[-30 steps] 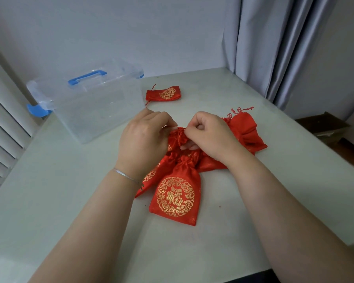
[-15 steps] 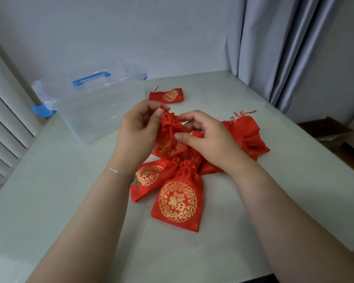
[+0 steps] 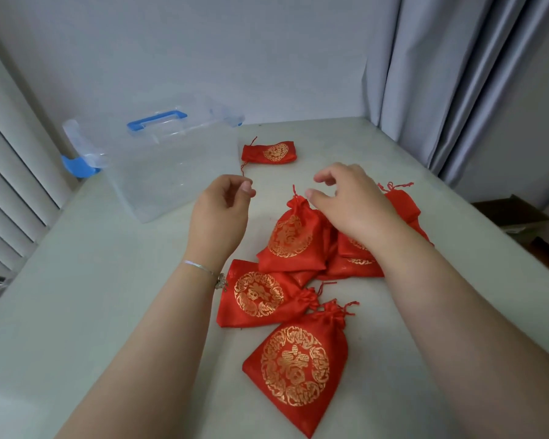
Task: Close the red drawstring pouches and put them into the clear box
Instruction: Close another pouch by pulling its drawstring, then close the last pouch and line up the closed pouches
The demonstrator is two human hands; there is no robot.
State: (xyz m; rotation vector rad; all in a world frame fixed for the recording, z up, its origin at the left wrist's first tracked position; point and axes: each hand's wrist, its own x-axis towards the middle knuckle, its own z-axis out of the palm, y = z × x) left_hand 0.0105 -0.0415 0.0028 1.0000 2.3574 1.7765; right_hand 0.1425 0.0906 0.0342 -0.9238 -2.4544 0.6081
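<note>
Several red drawstring pouches with gold emblems lie on the pale table (image 3: 76, 312). One pouch (image 3: 290, 239) with a gathered neck rests on top of the pile. Two more pouches (image 3: 257, 296) (image 3: 298, 365) lie nearer me, and another pouch (image 3: 270, 152) lies apart at the back. My right hand (image 3: 352, 207) hovers just right of the gathered neck, fingers relaxed and holding nothing. My left hand (image 3: 222, 210) hangs left of the pile, fingers loosely curled with nothing in them. The clear box (image 3: 159, 185), with a blue handle (image 3: 157, 120), stands at the back left.
A grey curtain (image 3: 457, 90) hangs at the back right and window blinds (image 3: 7, 185) line the left side. A cardboard box (image 3: 514, 217) sits on the floor beyond the table's right edge. A wall runs behind the table.
Both hands have let go of the pouch they were working on. It now lies on the pile with its neck gathered, and the hands have moved apart above it.
</note>
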